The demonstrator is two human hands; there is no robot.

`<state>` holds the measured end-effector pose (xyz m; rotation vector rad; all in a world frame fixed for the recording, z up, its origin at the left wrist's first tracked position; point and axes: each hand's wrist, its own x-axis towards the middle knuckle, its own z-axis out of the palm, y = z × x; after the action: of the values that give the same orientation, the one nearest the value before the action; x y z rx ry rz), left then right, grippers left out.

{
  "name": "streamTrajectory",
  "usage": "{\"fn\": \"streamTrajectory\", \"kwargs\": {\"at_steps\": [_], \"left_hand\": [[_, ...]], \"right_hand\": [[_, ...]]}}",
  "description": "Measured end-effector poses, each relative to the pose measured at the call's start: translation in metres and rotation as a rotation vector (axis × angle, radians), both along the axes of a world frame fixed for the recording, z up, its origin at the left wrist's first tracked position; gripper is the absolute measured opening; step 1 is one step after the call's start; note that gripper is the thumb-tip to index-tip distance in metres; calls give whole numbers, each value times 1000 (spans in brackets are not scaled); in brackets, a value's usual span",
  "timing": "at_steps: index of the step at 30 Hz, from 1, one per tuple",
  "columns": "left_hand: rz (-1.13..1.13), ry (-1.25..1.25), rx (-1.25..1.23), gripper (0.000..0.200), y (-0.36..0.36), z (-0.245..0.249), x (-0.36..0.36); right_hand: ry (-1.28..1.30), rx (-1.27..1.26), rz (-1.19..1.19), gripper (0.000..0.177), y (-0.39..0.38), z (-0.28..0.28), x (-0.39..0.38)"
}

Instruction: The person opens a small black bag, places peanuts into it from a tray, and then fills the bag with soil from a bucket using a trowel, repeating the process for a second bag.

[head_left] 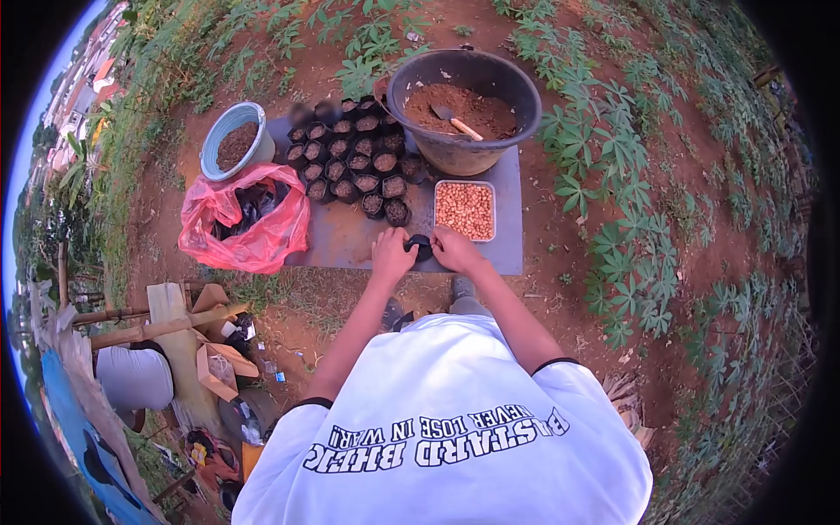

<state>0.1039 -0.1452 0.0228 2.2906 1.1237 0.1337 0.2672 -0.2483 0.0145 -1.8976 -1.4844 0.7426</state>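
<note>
Both hands meet at the front edge of the grey table point(346, 249). Between them is a small black bag point(420, 247), gripped at its left side by my left hand point(393, 254) and at its right side by my right hand point(455, 248). Just behind my right hand stands a clear square tub point(465, 210) full of small tan seeds. Several black bags filled with soil point(354, 156) stand in rows behind my left hand. At the back right, a large black bucket point(464, 153) holds brown soil, with a wooden-handled trowel point(457, 122) lying in it.
A blue bucket of soil point(212, 144) stands at the table's left, beside a red plastic bag point(249, 249) with black plastic inside. Wooden planks point(171, 337) and an open cardboard box point(217, 372) lie at lower left. Leafy plants point(604, 140) grow along the right.
</note>
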Motion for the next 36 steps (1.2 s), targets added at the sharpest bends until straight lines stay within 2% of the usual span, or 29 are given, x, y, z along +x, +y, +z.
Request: {"fn": "streamTrajectory", "kwargs": {"at_steps": [2, 4, 8, 10, 13, 16, 23, 29, 31, 32, 34, 36], "left_hand": [[-26, 38, 33, 27, 1, 8, 5], [-140, 86, 87, 21, 3, 15, 10], [-121, 99, 108, 15, 12, 18, 20], [-33, 0, -221, 13, 19, 13, 20], [23, -85, -289, 11, 22, 13, 18], [55, -24, -330, 10, 22, 15, 21], [157, 14, -245, 11, 7, 18, 19], [348, -3, -191, 24, -13, 9, 12], [503, 65, -196, 39, -21, 8, 12], [515, 62, -201, 39, -27, 6, 12], [709, 76, -295, 53, -38, 5, 13], [768, 19, -279, 56, -49, -1, 16]], "right_hand": [[2, 2, 40, 10, -3, 4, 6], [-36, 84, 115, 20, -8, 9, 10], [-88, 51, 295, 34, -11, 18, 13], [-86, 13, 337, 42, -11, 18, 12], [-80, 8, 380, 40, -8, 15, 14], [-127, 37, 405, 37, -2, 5, 15], [-146, 11, 580, 29, 5, 6, 34], [-17, 16, 665, 28, -1, 18, 64], [49, 8, 536, 31, 0, 27, 80], [48, 3, 549, 31, 1, 18, 90], [-77, 60, 351, 34, 6, 0, 108], [-91, -2, 367, 34, 10, -2, 126]]}}
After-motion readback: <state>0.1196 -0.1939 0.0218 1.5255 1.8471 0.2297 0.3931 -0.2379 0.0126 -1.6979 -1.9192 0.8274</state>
